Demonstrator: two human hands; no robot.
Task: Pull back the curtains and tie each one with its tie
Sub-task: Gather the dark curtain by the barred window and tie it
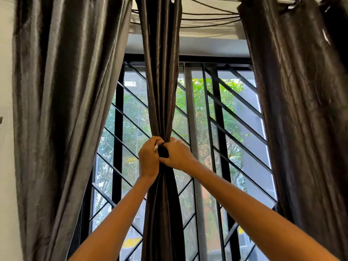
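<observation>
A dark brown satin curtain (161, 81) hangs in the middle of the window, gathered into a narrow bunch at hand height. A dark tie (163, 152) wraps the bunch there. My left hand (148, 157) grips the tie from the left, with a small white tag showing by its fingers. My right hand (177, 155) pinches the tie from the right. Both hands touch each other over the bunch and hide most of the tie. A left curtain (62, 110) and a right curtain (301, 110) hang loose at the sides.
Behind the curtains stands a window with a black metal grille (222, 117) of slanted bars, with trees outside. A white wall (6, 147) runs down the far left. Cords (207, 17) sag under the curtain rod at the top.
</observation>
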